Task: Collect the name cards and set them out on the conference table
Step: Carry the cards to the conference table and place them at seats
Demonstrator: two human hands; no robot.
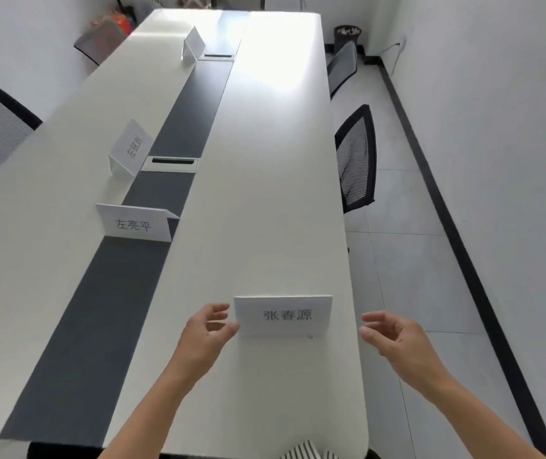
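By table [265,193] edge | name card [283,315] upright | left hand [205,332], right hand [394,339] flanking

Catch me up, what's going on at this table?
A person is setting out name cards on the white conference table. The nearest card stands upright by the table's right edge. The left hand is at its left end with the thumb touching the corner; whether it grips is unclear. The right hand is open, clear of the other end. A second card, third card and fourth card stand further up along the dark centre strip.
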